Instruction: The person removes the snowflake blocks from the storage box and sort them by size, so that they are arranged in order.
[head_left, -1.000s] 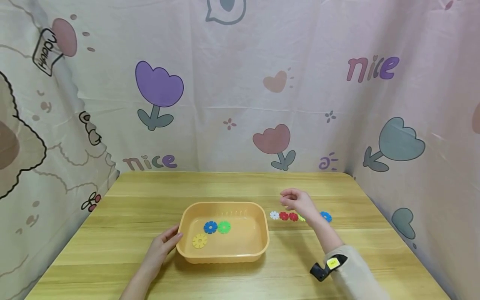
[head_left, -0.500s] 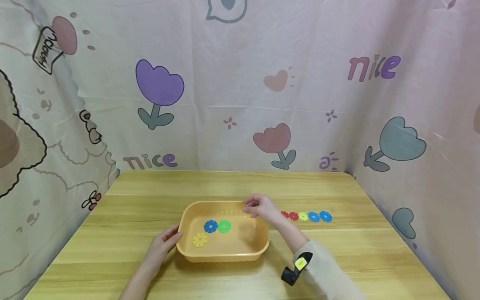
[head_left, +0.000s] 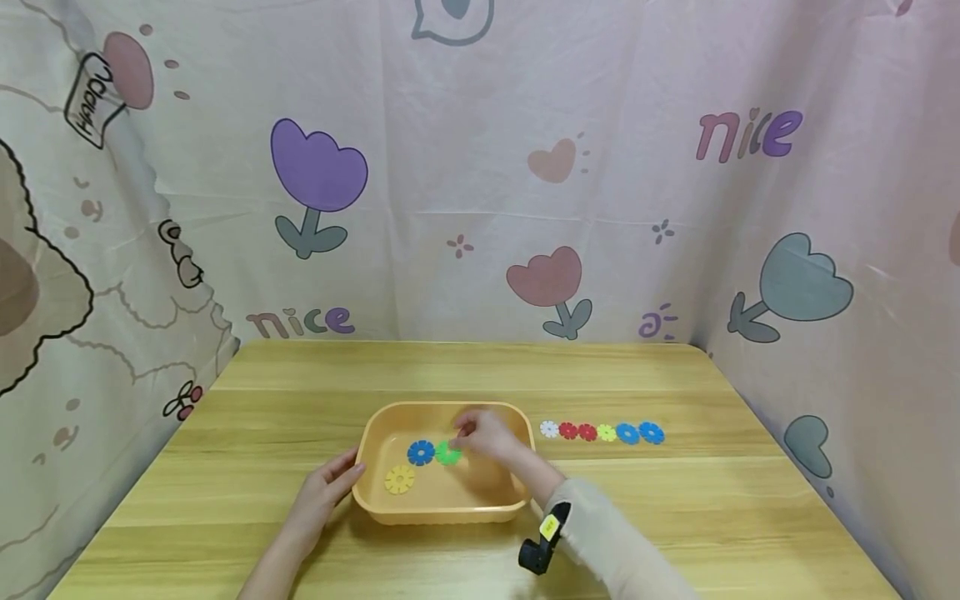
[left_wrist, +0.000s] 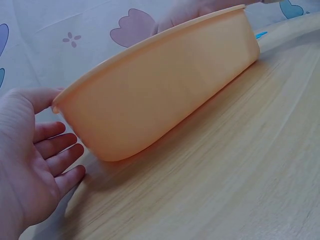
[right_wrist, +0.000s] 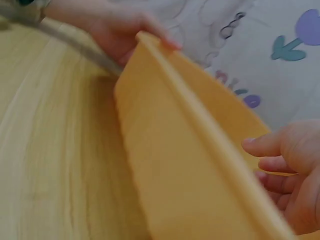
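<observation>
A yellow-orange plastic basin (head_left: 495,492) stands on the table. Inside lie a blue notched disc (head_left: 421,453), a green notched disc (head_left: 447,454) and a yellow notched disc (head_left: 400,480). My left hand (head_left: 318,500) holds the basin's left end; in the left wrist view its thumb (left_wrist: 45,97) lies at the rim and the fingers are outside the wall. Reaching in over the right side, my right hand (head_left: 487,435) has its fingertips right at the green disc, with nothing visible in its grasp. In the right wrist view its fingers are loosely bent above the basin's inside.
Right of the basin runs a row of notched discs: a white one (head_left: 549,429), two red ones (head_left: 577,432), a yellow-green one (head_left: 606,432) and two blue ones (head_left: 640,432). A patterned cloth (head_left: 450,167) hangs behind the wooden table (head_left: 300,375).
My right hand has moved left from above the row of discs, over the basin's rim, down to the green disc. The left hand stays at the basin's left end.
</observation>
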